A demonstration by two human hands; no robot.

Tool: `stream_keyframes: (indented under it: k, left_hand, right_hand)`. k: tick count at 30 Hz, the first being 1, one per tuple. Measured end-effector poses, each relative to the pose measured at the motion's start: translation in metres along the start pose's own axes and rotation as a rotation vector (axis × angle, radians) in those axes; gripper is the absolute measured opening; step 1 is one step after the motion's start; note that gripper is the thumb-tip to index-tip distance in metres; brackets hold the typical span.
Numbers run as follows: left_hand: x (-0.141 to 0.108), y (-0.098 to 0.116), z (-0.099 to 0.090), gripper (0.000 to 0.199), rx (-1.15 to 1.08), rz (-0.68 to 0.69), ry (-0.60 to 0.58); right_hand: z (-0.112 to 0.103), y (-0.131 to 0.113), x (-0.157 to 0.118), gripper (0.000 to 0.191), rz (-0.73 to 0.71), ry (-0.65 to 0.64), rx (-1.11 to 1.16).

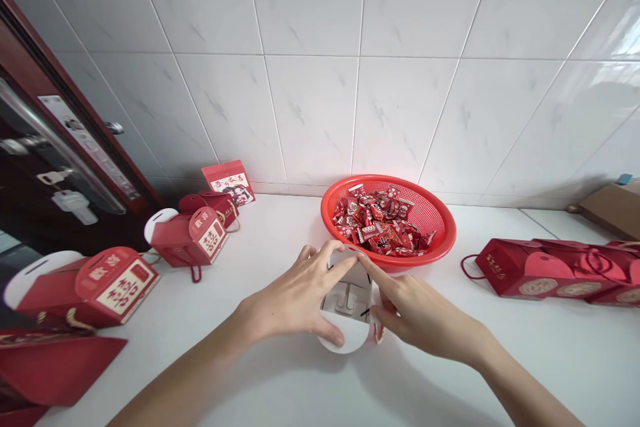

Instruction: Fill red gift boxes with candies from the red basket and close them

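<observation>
An open paper box (349, 332) with a white inside stands in front of the basket, its rounded white flap folded toward me. My left hand (305, 290) holds the box's left side, thumb on the near flap and fingers at the far edge. My right hand (413, 307) grips the right side, its index finger at the far edge and its thumb by the right wall. A bit of twisted cord shows below my right thumb. Behind the box, a red plastic basket (447, 241) holds several red wrapped candies (383, 239).
Several red gift boxes (117, 287) with cord handles stand at the left, near a dark door (50, 127). A red card (230, 180) leans on the tiled wall. More red boxes (537, 270) line the right side, before a cardboard box (613, 208).
</observation>
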State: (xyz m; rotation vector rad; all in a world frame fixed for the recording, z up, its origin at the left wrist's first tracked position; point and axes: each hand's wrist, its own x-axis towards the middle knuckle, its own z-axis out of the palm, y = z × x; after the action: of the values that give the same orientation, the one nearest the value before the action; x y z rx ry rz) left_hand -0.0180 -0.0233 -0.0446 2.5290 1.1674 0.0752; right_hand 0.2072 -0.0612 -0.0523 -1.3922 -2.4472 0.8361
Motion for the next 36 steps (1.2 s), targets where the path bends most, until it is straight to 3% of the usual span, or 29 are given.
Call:
stream_keyframes:
  k: [5, 9, 12, 15, 18, 20, 24, 26, 29, 33, 35, 36]
  left_hand:
    - [-0.001, 0.004, 0.003, 0.099, -0.007, 0.001, 0.033]
    - [-0.001, 0.011, -0.001, 0.099, 0.000, -0.004, -0.011]
    - [0.001, 0.017, -0.007, 0.102, 0.009, -0.001, -0.068]
    - [0.001, 0.021, -0.015, 0.091, -0.020, 0.006, -0.116]
    - [0.003, 0.020, -0.022, 0.079, -0.083, 0.062, -0.103]
    - [0.006, 0.018, -0.027, 0.076, -0.110, 0.116, -0.074]
    - [0.014, 0.017, -0.037, 0.059, -0.124, 0.230, -0.046]
    - [0.021, 0.015, -0.043, 0.048, -0.159, 0.293, -0.044]
    - [0.034, 0.007, -0.052, 0.039, -0.270, 0.344, 0.007]
    - [0.065, -0.019, -0.058, 0.030, -0.393, 0.280, 0.196]
    - [0.085, -0.032, -0.058, 0.031, -0.396, 0.194, 0.254]
    - [0.095, -0.038, -0.056, 0.031, -0.381, 0.158, 0.228]
  right_hand:
    - [-0.020, 0.007, -0.005, 0.076, -0.042, 0.029, 0.044]
    - [-0.052, 0.022, -0.010, 0.047, -0.068, 0.226, 0.123]
    - [-0.080, 0.042, -0.002, 0.044, -0.066, 0.411, 0.184]
    - [-0.096, 0.067, 0.021, 0.045, 0.046, 0.457, 0.142]
    - [-0.094, 0.089, 0.049, 0.042, 0.258, 0.365, -0.011]
    - [-0.087, 0.098, 0.064, 0.042, 0.272, 0.323, -0.035]
    - [-0.074, 0.104, 0.075, 0.079, 0.277, 0.157, -0.030]
    - [-0.072, 0.105, 0.074, 0.086, 0.298, 0.074, -0.054]
    - [-0.072, 0.106, 0.075, 0.063, 0.312, 0.069, -0.106]
    - [-0.073, 0.106, 0.080, 0.017, 0.363, 0.163, -0.178]
    - [-0.072, 0.104, 0.083, 0.009, 0.436, 0.266, -0.235]
    - [-0.072, 0.103, 0.083, 0.011, 0.486, 0.320, -0.261]
